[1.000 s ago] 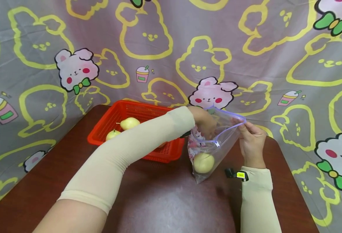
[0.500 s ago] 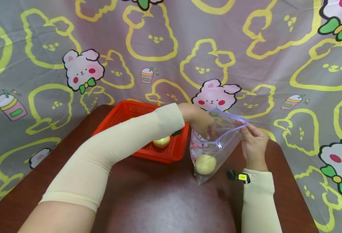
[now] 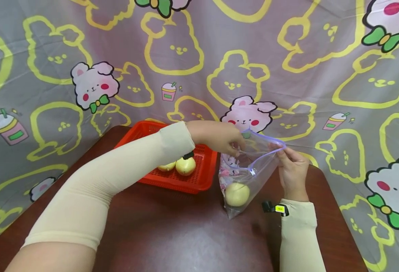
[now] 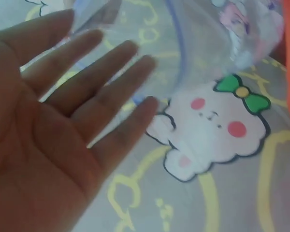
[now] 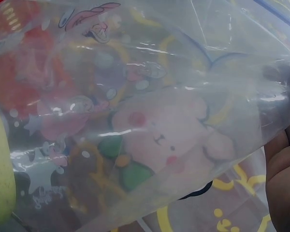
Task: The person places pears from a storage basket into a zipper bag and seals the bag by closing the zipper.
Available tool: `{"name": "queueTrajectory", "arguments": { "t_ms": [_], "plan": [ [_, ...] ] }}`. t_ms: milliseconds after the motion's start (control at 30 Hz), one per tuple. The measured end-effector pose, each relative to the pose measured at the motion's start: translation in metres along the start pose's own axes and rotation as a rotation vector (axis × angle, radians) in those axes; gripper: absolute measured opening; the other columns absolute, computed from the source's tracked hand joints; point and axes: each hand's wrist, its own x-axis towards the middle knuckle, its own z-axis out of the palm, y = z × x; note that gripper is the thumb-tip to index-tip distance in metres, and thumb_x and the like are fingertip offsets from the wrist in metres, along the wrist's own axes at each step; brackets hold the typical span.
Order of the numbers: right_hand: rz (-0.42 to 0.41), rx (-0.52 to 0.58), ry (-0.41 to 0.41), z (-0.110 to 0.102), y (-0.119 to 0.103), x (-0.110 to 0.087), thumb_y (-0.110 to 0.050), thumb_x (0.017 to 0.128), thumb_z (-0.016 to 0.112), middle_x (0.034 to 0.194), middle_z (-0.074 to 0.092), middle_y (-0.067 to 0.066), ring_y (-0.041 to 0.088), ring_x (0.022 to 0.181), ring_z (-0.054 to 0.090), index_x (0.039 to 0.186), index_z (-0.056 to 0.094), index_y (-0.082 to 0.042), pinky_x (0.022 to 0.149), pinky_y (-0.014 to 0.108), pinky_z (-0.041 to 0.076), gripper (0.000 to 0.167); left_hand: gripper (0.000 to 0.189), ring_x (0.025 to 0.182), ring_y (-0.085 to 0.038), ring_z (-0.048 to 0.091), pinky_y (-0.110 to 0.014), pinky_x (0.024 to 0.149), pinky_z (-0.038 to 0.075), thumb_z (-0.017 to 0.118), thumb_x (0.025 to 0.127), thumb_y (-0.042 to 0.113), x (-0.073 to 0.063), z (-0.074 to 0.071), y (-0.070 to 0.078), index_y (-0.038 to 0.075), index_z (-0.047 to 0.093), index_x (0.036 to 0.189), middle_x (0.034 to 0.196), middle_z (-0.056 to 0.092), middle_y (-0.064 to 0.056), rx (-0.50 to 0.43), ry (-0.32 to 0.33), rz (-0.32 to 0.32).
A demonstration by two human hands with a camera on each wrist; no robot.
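Observation:
My left hand is at the left side of the mouth of a clear zip bag, holding nothing. In the left wrist view its fingers are spread and nearly straight. My right hand pinches the bag's purple zip rim on the right, so the mouth gapes. One yellow-green pear sits low in the bag. It shows at the left edge of the right wrist view too, beside the bag's printed cartoon side. Two more pears show in the red basket, the second partly behind my left sleeve.
The red plastic basket stands on the dark brown table, left of the bag. My left forearm crosses over it and hides part of its inside. A patterned curtain hangs behind the table.
My left hand has drawn back leftward out of the bag, its forearm shifting left over the basket. Pears at the basket's front have come into sight. My right hand keeps its grip on the rim.

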Motion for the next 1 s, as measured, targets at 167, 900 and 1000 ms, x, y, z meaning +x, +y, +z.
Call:
{"name": "queueTrajectory", "arguments": {
  "t_ms": [167, 900, 1000],
  "plan": [
    [0.011, -0.013, -0.006, 0.002, 0.004, -0.001, 0.019, 0.087, 0.056, 0.097, 0.067, 0.03, 0.035, 0.094, 0.068, 0.105, 0.061, 0.023, 0.09, 0.04, 0.05, 0.019, 0.03, 0.098, -0.005, 0.061, -0.025, 0.088, 0.047, 0.064, 0.095, 0.028, -0.019, 0.0, -0.014, 0.015, 0.07, 0.121, 0.111, 0.068, 0.006, -0.068, 0.17, 0.018],
    [0.016, -0.064, 0.009, -0.002, -0.003, 0.0, 0.02, 0.087, 0.056, 0.097, 0.067, 0.03, 0.035, 0.092, 0.069, 0.106, 0.058, 0.026, 0.086, 0.039, 0.052, 0.02, 0.017, 0.088, -0.003, 0.061, -0.027, 0.086, 0.046, 0.065, 0.094, 0.025, -0.052, 0.044, -0.059, 0.015, 0.075, 0.103, 0.096, 0.069, 0.011, -0.093, 0.382, -0.023],
    [0.019, -0.068, 0.009, -0.002, -0.002, 0.0, 0.02, 0.086, 0.057, 0.097, 0.067, 0.03, 0.036, 0.092, 0.069, 0.106, 0.058, 0.027, 0.086, 0.039, 0.052, 0.021, 0.016, 0.091, -0.003, 0.061, -0.026, 0.086, 0.047, 0.066, 0.093, 0.025, -0.056, 0.054, -0.066, 0.016, 0.075, 0.103, 0.097, 0.069, 0.011, -0.111, 0.364, -0.053]
  ]
}}
